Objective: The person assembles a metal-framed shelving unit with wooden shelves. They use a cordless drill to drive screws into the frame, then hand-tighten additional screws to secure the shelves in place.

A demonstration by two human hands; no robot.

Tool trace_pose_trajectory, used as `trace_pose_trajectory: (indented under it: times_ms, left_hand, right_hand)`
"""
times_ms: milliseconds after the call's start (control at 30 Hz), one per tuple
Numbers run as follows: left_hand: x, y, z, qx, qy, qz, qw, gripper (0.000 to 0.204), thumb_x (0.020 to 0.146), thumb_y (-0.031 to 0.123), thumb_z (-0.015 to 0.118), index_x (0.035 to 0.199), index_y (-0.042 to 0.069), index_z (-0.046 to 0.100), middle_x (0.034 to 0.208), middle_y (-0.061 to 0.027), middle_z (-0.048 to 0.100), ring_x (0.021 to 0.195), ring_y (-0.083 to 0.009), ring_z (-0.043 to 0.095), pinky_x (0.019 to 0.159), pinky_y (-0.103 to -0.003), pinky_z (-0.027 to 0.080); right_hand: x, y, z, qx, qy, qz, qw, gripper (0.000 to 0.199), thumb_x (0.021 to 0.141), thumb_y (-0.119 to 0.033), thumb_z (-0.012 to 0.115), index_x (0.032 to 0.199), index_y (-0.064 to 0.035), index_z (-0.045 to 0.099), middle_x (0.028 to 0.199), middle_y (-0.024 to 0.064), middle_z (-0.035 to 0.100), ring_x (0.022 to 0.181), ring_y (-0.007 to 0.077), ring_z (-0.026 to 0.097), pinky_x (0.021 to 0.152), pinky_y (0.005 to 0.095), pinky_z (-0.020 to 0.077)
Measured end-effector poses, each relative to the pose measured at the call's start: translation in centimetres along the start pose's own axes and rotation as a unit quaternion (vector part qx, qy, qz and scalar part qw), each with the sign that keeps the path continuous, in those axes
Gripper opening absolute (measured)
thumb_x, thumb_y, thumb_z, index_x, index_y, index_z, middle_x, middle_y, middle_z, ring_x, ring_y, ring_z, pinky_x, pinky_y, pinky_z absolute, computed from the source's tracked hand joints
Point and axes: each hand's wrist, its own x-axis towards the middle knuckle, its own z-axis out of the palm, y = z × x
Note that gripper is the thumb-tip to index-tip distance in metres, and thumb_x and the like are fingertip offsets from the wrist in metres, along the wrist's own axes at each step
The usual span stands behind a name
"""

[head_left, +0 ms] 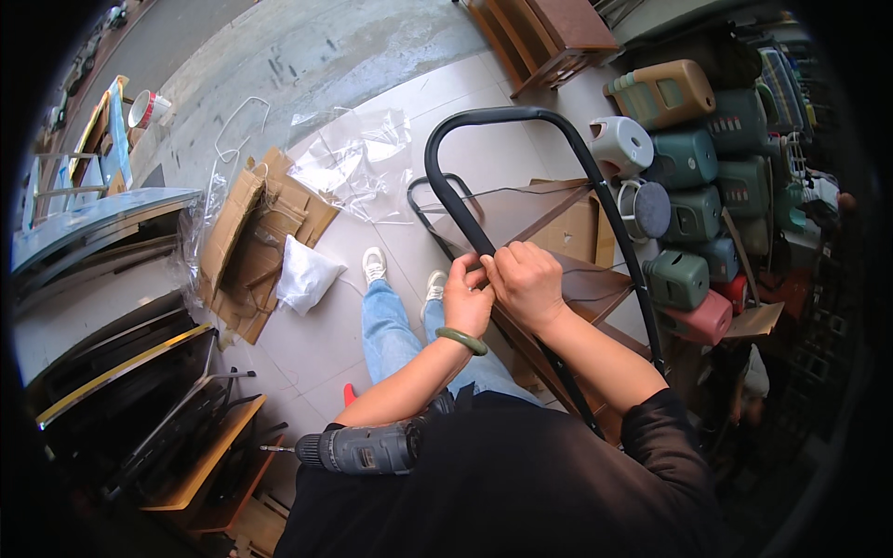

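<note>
Both hands (pixel 502 288) on black tube frame (pixel 558 167).

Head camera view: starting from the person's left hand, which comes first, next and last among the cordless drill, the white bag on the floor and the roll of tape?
From the left hand:
1. Cordless drill, tucked under the left arm, below the hand.
2. White bag, on the floor tiles to the left.
3. Roll of tape, far off at the upper left.

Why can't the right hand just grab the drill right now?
It probably can, but not yet: the right hand is busy on the black bent tube, and the drill sits tucked under the left arm, across the body.
</note>
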Motion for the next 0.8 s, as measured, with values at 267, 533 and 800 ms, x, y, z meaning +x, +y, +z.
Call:
trace_pose_trajectory:
  times_ms: [267,533,800]
  left_hand:
    - [0.0,0.0,-0.1,-0.012,-0.017,-0.016,1.000,0.047,0.083,-0.005,0.067,0.125,0.003,0.049,0.102,-0.0072,0.070,0.087,-0.0088,0.060,0.073,-0.023,0.047]
    - [-0.4,0.7,0.1,-0.031,-0.017,-0.033,0.999,0.048,0.084,-0.003,0.066,0.128,0.002,0.047,0.109,-0.0121,0.069,0.098,-0.0145,0.062,0.085,-0.026,0.047]
    - [0.5,2.3,-2.5,0.002,-0.016,-0.078,0.997,0.030,0.090,0.014,0.065,0.116,0.004,0.054,0.090,-0.0030,0.063,0.067,-0.0072,0.052,0.051,-0.023,0.040]
  right_hand:
    - [-1.0,-0.3,-0.8,0.035,0.014,0.031,0.999,0.022,0.080,-0.018,0.073,0.072,-0.0065,0.055,0.071,0.0075,0.054,0.062,0.0264,0.057,0.057,0.0384,0.0480]
    - [-1.1,0.3,0.4,-0.012,0.034,-0.004,0.999,0.022,0.081,-0.013,0.070,0.068,-0.0078,0.053,0.067,0.0066,0.049,0.059,0.0250,0.055,0.054,0.0367,0.0458]
    - [-0.7,-1.2,0.5,-0.071,0.038,0.060,0.995,0.028,0.083,-0.025,0.069,0.066,-0.0103,0.052,0.065,0.0052,0.048,0.061,0.0226,0.055,0.056,0.0375,0.0421]
